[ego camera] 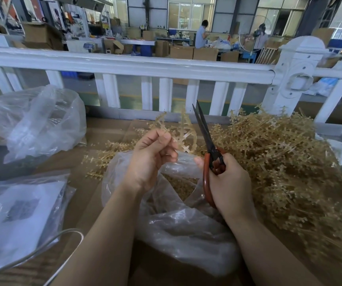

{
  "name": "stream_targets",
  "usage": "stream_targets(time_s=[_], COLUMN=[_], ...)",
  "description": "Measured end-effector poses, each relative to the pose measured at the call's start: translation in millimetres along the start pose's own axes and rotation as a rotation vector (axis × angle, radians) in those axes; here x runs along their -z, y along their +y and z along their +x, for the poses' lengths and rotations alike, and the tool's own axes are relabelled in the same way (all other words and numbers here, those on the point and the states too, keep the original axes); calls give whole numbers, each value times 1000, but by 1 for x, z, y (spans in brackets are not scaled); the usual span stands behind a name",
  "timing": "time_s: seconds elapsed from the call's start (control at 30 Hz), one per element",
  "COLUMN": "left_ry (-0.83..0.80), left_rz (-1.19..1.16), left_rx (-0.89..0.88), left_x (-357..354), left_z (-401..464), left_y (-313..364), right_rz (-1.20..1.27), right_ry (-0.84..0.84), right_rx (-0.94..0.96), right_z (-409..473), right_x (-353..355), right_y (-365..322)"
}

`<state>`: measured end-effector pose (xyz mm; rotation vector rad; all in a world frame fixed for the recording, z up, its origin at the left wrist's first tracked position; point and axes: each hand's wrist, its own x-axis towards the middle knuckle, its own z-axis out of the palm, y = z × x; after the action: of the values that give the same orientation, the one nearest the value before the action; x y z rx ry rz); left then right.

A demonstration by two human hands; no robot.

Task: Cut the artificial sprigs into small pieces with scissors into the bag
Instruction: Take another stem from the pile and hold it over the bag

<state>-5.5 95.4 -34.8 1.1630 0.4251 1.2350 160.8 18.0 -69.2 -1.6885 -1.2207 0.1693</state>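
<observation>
Tan plastic sprig (178, 131) sits pinched between the thumb and curled fingers of my left hand (151, 155), its stem end in my grip and its knobbly branches fanning up and to the right, above the mouth of the bag (186, 223). My right hand (227, 182) is wrapped around the red handles of the scissors (207, 141), fingers through the loop, with the dark blades pointing up and away from me. The blades look nearly together, only a thin gap showing near the tips, and they stand just beside the sprig on its right side; I cannot tell whether they touch it.

That clear plastic bag lies open between my forearms on the brown cardboard (104, 133) covering the table, and small tan cut pieces (180, 188) show through it near my wrists. A big heap of uncut sprigs (279, 162) lies to the right, reaching up to the white fence (124, 65) at the far edge. A few loose sprigs (104, 155) lie left of the bag. More crumpled clear bags (32, 120) sit at the far left, and another with white paper inside (17, 213) lies nearer me.
</observation>
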Motion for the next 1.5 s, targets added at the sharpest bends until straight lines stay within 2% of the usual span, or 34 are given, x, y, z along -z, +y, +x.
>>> stream_targets(time_s=[0.27, 0.53, 0.67, 0.77, 0.87, 0.97, 1.03, 1.1, 1.17, 1.23, 1.3, 1.43, 1.5], left_ry=[-17, 41, 203, 179, 213, 356, 409, 387, 329, 308, 377, 523, 606], left_rz=[44, 185, 206, 329, 604, 1076, 1381, 1697, 1906, 1918, 1787, 1602, 1430], left_rx=[-3, -16, 75, 172, 126, -28, -38, 107, 339, 463, 444, 252, 122], left_x=[0, -1, -6, -10, -9, -4, 3, 10, 14, 16, 17, 19, 19], left_z=[-1, 1, 6, 10, 17, 31, 40, 48, 53, 57, 58, 56, 53], left_y=[0, 0, -2, -4, -2, 6, 12, 16, 19, 20, 20, 19, 19], right_rz=[9, 51, 113, 114, 92, 80, 86, 108, 136, 144, 145, 136, 131], right_ry=[21, 74, 120, 120, 110, 101, 84, 75, 74, 70, 68, 89, 88], right_rx=[-2, 16, 5, 8, 25, 14, -10, -30, -40, -44, -41, -24, -18], right_z=[-2, -2, -3, -2, -2, -2, -1, -1, 0, 0, 1, 1, 1], right_x=[0, 0, 1, 0, -1, 0, 0, 0, 0, -1, -1, -2, -2], right_y=[-1, -3, -7, -7, -5, -5, -4, -4, -4, -3, -2, -2, -2])
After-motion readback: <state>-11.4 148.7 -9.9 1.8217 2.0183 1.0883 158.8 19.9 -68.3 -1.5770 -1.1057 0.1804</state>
